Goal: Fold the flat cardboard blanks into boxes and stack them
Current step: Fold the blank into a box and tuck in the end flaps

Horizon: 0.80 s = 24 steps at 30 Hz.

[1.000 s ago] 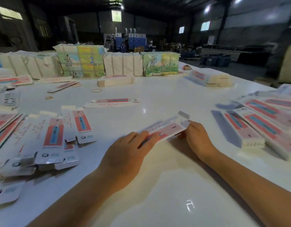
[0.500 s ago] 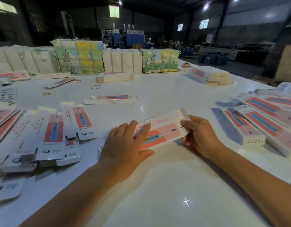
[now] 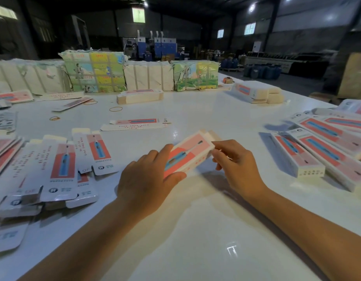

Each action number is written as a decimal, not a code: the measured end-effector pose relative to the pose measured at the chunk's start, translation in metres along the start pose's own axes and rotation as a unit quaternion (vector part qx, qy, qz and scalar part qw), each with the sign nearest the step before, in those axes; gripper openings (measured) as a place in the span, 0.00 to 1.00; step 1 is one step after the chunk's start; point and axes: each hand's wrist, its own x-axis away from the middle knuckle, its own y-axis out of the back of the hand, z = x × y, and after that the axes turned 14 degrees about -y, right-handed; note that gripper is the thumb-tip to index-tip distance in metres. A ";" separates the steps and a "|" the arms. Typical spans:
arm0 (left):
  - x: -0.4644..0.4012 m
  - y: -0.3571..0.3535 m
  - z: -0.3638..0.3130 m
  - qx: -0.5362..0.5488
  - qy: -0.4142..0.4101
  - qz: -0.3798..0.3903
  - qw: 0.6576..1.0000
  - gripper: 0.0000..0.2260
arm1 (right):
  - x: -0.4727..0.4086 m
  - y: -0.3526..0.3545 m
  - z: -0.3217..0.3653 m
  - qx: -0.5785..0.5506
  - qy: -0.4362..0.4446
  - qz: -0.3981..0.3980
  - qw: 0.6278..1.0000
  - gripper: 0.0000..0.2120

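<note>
My left hand [image 3: 147, 177] grips the near end of the box [image 3: 188, 154], fingers curled over its top face and thumb under its near edge, while my right hand [image 3: 236, 165] pinches its far right corner between curled fingers. The box sits just above the table [image 3: 195, 230], its long axis running from near left to far right, the open flaps pointing away from me. Flat blanks [image 3: 64, 163] lie spread to the left and folded boxes [image 3: 317, 151] to the right.
</note>
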 end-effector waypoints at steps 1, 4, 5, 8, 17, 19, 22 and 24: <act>0.000 0.001 -0.001 0.003 0.002 0.003 1.000 0.35 | 0.001 -0.001 0.001 -0.013 -0.002 -0.003 1.000 0.13; 0.001 0.003 -0.004 -0.004 -0.021 -0.003 1.000 0.30 | 0.002 0.000 0.003 -0.050 -0.027 -0.021 0.998 0.09; 0.001 0.003 -0.006 -0.010 -0.032 -0.009 0.999 0.29 | 0.002 0.001 0.003 -0.053 -0.035 -0.023 0.998 0.08; 0.001 0.006 -0.009 -0.038 -0.057 -0.013 0.998 0.28 | 0.001 0.002 0.004 -0.040 -0.061 -0.001 0.997 0.11; 0.002 0.009 -0.009 -0.091 -0.114 -0.012 0.989 0.28 | 0.003 -0.002 0.002 0.042 -0.052 0.025 0.997 0.13; 0.002 0.008 -0.009 -0.094 -0.118 -0.015 0.988 0.28 | 0.002 -0.002 0.001 0.072 -0.030 0.023 0.997 0.13; 0.003 0.007 -0.008 -0.099 -0.124 -0.018 0.987 0.28 | 0.001 -0.003 -0.001 0.103 -0.013 0.025 0.994 0.13; 0.003 0.006 -0.007 -0.098 -0.124 -0.019 0.987 0.28 | 0.001 -0.003 -0.001 0.096 -0.008 0.033 0.995 0.15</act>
